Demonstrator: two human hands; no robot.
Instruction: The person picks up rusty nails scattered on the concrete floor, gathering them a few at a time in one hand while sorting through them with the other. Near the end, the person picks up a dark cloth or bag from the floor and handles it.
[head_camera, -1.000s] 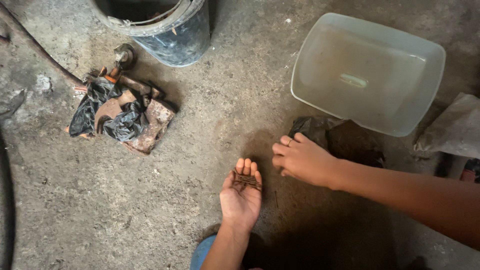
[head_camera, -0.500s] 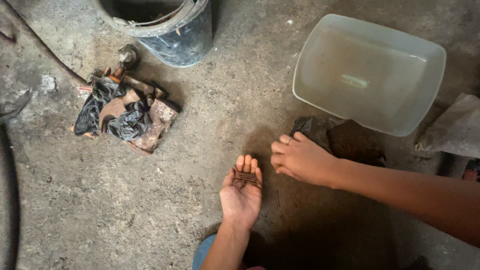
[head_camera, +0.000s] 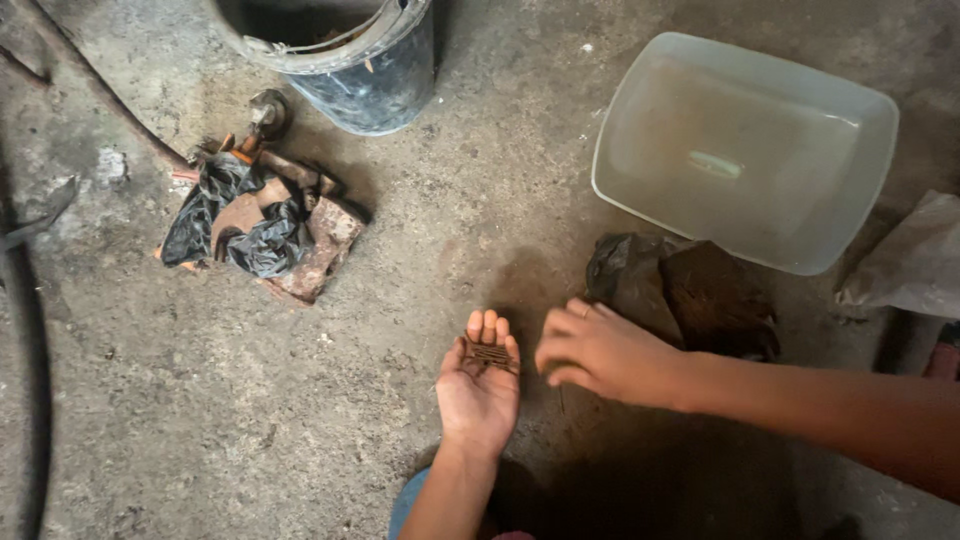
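While the left hand (head_camera: 478, 390) lies palm-up and flat just above the grey concrete floor (head_camera: 250, 400), a small bundle of rusty brown nails (head_camera: 491, 355) rests loose across the base of its fingers, cradled and not clamped. With nothing curled over them, a slight tilt of that palm could roll the nails off onto the dark, stained floor, where they would be hard to spot. Just beside it, the right hand (head_camera: 600, 352) hovers knuckles-up, fingers bent inward toward the floor; whether they pinch anything I cannot tell. A crumpled black plastic bag (head_camera: 680, 290) lies behind it, before a translucent rectangular plastic tub (head_camera: 745, 150).
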